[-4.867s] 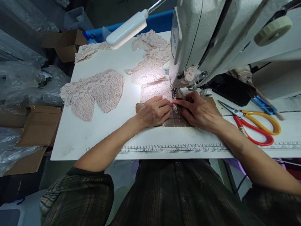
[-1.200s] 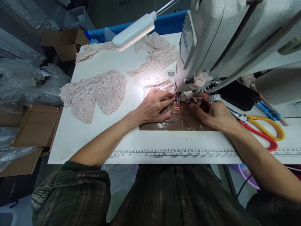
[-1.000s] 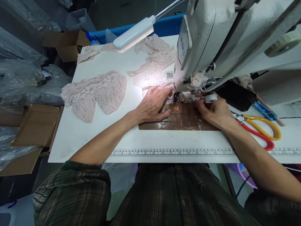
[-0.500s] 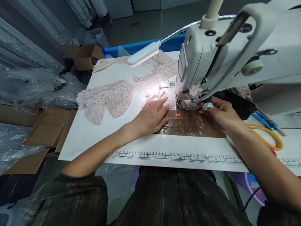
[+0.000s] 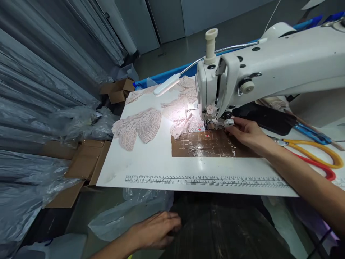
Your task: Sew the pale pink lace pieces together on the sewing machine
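My left hand (image 5: pixel 159 228) is below the table's front edge, over my lap, with its fingers curled. Whatever may be in it is hidden. My right hand (image 5: pixel 248 133) is beside the needle area of the white sewing machine (image 5: pixel 215 84). Its thumb and fingers are drawn together next to a white ribbed knob (image 5: pixel 229 122), and what they pinch is hidden. A pale pink lace piece (image 5: pixel 185 124) lies left of the presser foot (image 5: pixel 207 125), partly over a brown taped plate (image 5: pixel 199 145). Another scalloped lace piece (image 5: pixel 138 126) rests further left.
A lit lamp (image 5: pixel 167 85) hangs over the lace. Yellow-and-red-handled scissors (image 5: pixel 314 149), a blue tool (image 5: pixel 312 133) and a black flat object (image 5: pixel 265 117) lie at right. A printed ruler (image 5: pixel 205 181) runs along the front edge. Cardboard boxes (image 5: pixel 86 158) and plastic wrap stand left.
My left hand has left the lace beside the needle and dropped below the table edge to my lap. My right hand stays beside the knob. The view has shifted.
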`<control>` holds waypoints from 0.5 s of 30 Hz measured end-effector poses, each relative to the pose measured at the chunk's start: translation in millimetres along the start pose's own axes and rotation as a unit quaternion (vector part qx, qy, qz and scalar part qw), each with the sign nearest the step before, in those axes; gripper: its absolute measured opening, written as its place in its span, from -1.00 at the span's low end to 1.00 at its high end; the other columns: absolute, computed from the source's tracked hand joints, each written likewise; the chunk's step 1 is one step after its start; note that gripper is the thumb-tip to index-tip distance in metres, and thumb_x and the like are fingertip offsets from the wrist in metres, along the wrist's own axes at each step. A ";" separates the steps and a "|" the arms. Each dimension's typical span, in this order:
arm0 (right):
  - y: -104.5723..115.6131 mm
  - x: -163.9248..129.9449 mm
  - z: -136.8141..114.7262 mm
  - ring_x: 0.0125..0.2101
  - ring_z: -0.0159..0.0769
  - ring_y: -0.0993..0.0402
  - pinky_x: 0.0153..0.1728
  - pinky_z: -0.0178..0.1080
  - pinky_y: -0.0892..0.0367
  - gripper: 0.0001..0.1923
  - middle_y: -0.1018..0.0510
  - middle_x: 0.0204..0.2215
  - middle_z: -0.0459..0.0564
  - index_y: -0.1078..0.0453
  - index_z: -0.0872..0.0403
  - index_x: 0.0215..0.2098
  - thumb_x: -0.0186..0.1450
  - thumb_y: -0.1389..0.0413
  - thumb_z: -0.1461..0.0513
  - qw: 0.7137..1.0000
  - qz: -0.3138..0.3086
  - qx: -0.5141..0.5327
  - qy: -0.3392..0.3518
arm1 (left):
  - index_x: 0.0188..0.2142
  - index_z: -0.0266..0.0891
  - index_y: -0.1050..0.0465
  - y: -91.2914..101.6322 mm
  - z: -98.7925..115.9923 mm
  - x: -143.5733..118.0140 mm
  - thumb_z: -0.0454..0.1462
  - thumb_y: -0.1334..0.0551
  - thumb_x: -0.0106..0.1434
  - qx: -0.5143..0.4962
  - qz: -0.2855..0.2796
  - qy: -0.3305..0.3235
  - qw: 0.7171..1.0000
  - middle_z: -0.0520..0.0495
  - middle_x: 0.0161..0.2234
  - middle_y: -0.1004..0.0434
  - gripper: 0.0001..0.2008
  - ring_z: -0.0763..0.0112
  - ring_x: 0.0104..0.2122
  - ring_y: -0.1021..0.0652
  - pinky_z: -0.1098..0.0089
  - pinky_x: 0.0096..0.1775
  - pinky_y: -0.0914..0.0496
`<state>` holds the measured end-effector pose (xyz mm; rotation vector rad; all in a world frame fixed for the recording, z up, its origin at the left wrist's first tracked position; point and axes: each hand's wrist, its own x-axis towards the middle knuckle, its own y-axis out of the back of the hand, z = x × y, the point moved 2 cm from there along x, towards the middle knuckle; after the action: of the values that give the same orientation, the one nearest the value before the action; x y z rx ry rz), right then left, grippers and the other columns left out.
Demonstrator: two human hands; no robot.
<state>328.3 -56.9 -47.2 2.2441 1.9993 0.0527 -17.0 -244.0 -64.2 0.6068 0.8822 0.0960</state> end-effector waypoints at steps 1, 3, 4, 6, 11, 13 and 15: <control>-0.6 -0.6 0.6 -0.48 -0.34 -0.47 -0.54 -0.34 -0.34 -0.67 -0.60 -0.46 -0.07 -0.52 0.03 -0.30 0.08 -0.34 0.01 1.000 -0.001 0.003 0.005 | -0.26 -0.15 -0.34 0.2 2.6 -0.2 -0.43 -0.27 0.04 -0.019 0.017 -0.008 1.000 -0.04 -0.26 -0.56 -0.73 0.22 -0.19 -0.64 0.35 -0.18 -0.53; -1.4 -1.8 0.8 -0.49 -0.34 -0.47 -0.55 -0.35 -0.33 -0.74 -0.59 -0.49 -0.08 -0.52 0.02 -0.32 0.10 -0.31 0.05 1.000 0.000 0.004 -0.001 | -0.31 -0.16 -0.29 0.5 7.5 -0.9 -0.43 -0.25 0.11 -0.059 0.065 -0.039 0.995 -0.01 -0.30 -0.50 -0.80 0.27 -0.23 -0.61 0.39 -0.17 -0.48; -1.3 -2.2 0.7 -0.50 -0.33 -0.47 -0.54 -0.35 -0.33 -0.77 -0.59 -0.50 -0.08 -0.52 0.02 -0.31 0.12 -0.30 0.08 1.000 0.005 -0.001 -0.010 | -0.33 -0.17 -0.27 -0.1 9.2 -0.7 -0.40 -0.24 0.18 -0.087 0.090 -0.064 0.990 -0.01 -0.32 -0.47 -0.85 0.31 -0.26 -0.59 0.42 -0.20 -0.46; -0.4 -2.7 0.5 -0.49 -0.33 -0.47 -0.51 -0.34 -0.34 -0.81 -0.59 -0.49 -0.07 -0.54 0.02 -0.28 0.13 -0.28 0.16 0.999 0.019 -0.018 -0.031 | -0.35 -0.19 -0.28 -2.9 11.2 1.1 -0.31 -0.20 0.30 -0.154 0.125 -0.130 0.972 -0.03 -0.34 -0.44 -0.89 0.35 -0.31 -0.56 0.47 -0.26 -0.41; 0.6 -1.6 4.9 -0.52 -0.35 -0.39 -0.53 -0.33 -0.25 -0.79 -0.55 -0.52 -0.08 -0.55 0.02 -0.22 0.17 -0.20 0.18 0.997 0.017 -0.052 -0.052 | -0.35 -0.20 -0.33 -5.8 13.3 9.3 -0.14 -0.12 0.41 -0.232 0.143 -0.216 0.937 -0.07 -0.39 -0.42 -0.76 0.34 -0.35 -0.51 0.45 -0.35 -0.34; 0.4 -1.1 7.9 -0.53 -0.35 -0.36 -0.54 -0.32 -0.22 -0.78 -0.52 -0.54 -0.10 -0.54 0.02 -0.23 0.18 -0.18 0.15 0.997 0.007 -0.069 -0.042 | -0.38 -0.20 -0.30 -3.5 15.7 12.0 -0.06 -0.09 0.43 -0.253 0.148 -0.225 0.929 -0.06 -0.42 -0.39 -0.68 0.36 -0.39 -0.49 0.45 -0.38 -0.32; 0.3 -0.6 10.9 -0.53 -0.34 -0.36 -0.54 -0.31 -0.22 -0.76 -0.52 -0.53 -0.09 -0.54 0.03 -0.23 0.19 -0.16 0.11 0.996 0.000 -0.088 -0.025 | -0.45 -0.20 -0.25 -1.2 17.4 15.2 0.02 -0.10 0.43 -0.281 0.161 -0.240 0.915 -0.01 -0.49 -0.32 -0.58 0.43 -0.49 -0.41 0.45 -0.46 -0.26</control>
<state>329.7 -58.4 -57.9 2.1161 1.8894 0.1654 5.7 -248.0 -67.0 0.2067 0.2407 0.4630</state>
